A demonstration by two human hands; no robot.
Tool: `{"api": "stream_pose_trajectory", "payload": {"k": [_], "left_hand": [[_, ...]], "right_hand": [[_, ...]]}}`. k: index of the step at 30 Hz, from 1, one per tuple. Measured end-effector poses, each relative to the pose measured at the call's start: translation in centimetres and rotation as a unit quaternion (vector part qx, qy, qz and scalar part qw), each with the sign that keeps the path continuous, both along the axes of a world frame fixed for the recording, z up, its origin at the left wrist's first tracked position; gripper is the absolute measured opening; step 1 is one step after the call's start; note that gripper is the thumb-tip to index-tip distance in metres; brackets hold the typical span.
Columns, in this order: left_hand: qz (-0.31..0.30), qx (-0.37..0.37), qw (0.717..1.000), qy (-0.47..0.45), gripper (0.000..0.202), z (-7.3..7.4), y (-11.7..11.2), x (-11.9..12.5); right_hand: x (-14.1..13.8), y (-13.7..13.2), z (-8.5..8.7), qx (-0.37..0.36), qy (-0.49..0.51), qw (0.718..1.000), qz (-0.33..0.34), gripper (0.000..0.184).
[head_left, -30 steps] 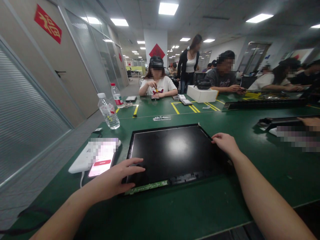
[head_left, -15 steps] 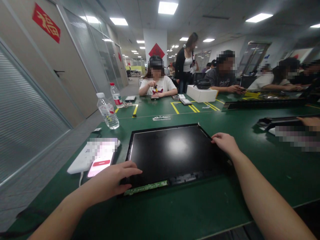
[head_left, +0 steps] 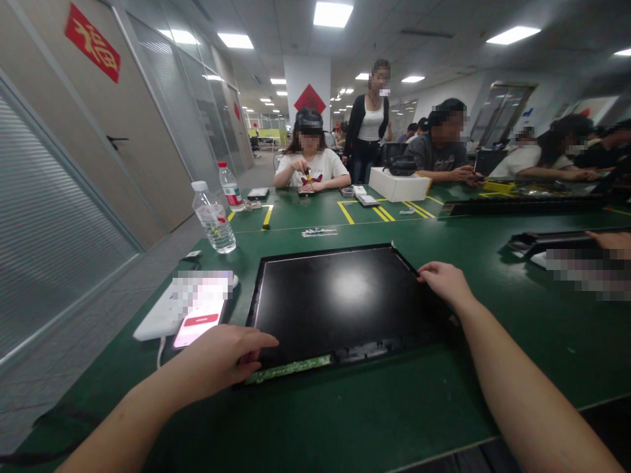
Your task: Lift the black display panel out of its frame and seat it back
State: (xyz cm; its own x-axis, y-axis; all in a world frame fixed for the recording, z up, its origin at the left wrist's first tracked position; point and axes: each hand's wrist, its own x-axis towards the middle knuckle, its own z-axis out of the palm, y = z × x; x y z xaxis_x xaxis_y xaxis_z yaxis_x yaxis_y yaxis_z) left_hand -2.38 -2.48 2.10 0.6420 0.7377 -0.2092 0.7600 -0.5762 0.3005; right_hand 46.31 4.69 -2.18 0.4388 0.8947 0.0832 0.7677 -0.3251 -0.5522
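A black flat display panel [head_left: 315, 299] in a dark frame lies screen-up on the green table. A narrow green circuit board [head_left: 290, 369] runs along the left part of its near edge. My left hand [head_left: 236, 355] grips the near left corner of the panel, index finger reaching over the screen and thumb by the circuit board. My right hand [head_left: 446, 284] pinches the frame's right edge between thumb and fingers; part of that edge is hidden beneath the hand and wrist.
Left of the panel are a lit phone [head_left: 200, 318], a white device with a cable [head_left: 160, 312] and two water bottles [head_left: 217, 220]. Small scraps [head_left: 319, 232] lie beyond it. A white box [head_left: 398, 184] stands farther back. Another person's hand [head_left: 614, 242] is at far right.
My left hand's fingers have shifted slightly and curled at the panel's corner. The right hand and panel stay put. The standing person in the background has straightened up.
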Motion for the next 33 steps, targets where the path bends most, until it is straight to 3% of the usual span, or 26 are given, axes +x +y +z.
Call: {"api": "stream_pose_trajectory", "payload": {"k": [12, 33], "left_hand": [[0.001, -0.005, 1.000, -0.013, 0.048, -0.5, 0.1, 0.0], [-0.001, -0.034, 0.999, 0.001, 0.045, 0.7, -0.2, 1.0]], "right_hand": [[-0.3, -0.2, 0.3, 0.004, -0.008, 1.000, 0.001, 0.023], [0.3, 0.1, -0.2, 0.000, -0.018, 1.000, 0.001, 0.022]]}}
